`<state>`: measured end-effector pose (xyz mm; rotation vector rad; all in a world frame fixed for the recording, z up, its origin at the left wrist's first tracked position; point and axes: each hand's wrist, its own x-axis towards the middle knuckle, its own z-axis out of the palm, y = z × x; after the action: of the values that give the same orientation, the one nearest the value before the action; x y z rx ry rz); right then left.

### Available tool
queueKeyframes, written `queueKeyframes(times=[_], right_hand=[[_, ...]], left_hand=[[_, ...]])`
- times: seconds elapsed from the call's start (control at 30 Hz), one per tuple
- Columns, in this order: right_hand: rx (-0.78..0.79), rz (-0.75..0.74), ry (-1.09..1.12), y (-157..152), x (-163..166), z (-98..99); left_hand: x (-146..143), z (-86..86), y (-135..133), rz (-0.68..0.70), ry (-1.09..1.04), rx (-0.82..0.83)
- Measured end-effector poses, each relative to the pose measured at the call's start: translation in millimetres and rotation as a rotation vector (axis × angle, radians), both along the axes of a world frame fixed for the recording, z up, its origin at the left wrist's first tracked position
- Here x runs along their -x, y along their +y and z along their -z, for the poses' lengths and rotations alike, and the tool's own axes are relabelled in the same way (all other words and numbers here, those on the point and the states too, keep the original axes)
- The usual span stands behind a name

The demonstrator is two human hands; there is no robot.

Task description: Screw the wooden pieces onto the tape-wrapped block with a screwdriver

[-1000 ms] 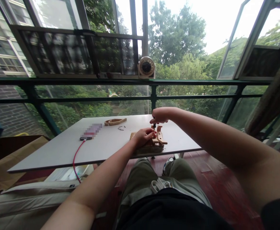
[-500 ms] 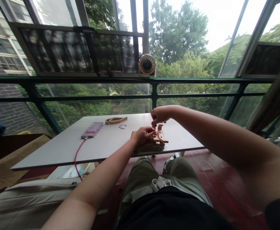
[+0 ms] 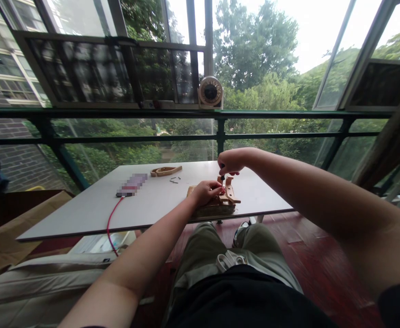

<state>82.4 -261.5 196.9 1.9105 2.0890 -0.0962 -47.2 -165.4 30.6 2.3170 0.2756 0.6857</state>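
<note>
My right hand [image 3: 232, 160] is closed around the dark handle of a screwdriver [image 3: 223, 177], which points straight down. Its tip meets a light wooden part [image 3: 224, 198] near the table's front edge. Close by the tip, the fingers of my left hand [image 3: 206, 191] are pinched together, with a small red bit showing at the fingertips. What they hold is too small to name. A curved wooden piece [image 3: 232, 192] with holes lies just right of the fingers. Beneath them is a brownish block [image 3: 216, 210], partly covered by my left hand.
On the white table [image 3: 158, 205] lie several screws [image 3: 175, 181] and a looped wooden piece [image 3: 166, 171]. A blurred-out device [image 3: 132, 185] with a red cable [image 3: 108, 223] is farther left. A round fan [image 3: 210, 92] stands at the railing. A cardboard box [image 3: 22, 214] sits left of the table.
My right hand has turned slightly on the screwdriver, and its fingers are now spread a little more to the right. My left hand stays in place by the tip.
</note>
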Motion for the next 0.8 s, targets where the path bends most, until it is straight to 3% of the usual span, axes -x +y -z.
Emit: queueKeyframes(times=[0.8], right_hand=[[-0.062,0.093,0.010,13.4,-3.9,10.6]], left_hand=[[0.3,-4.0,-5.9,0.021,0.042,-0.012]])
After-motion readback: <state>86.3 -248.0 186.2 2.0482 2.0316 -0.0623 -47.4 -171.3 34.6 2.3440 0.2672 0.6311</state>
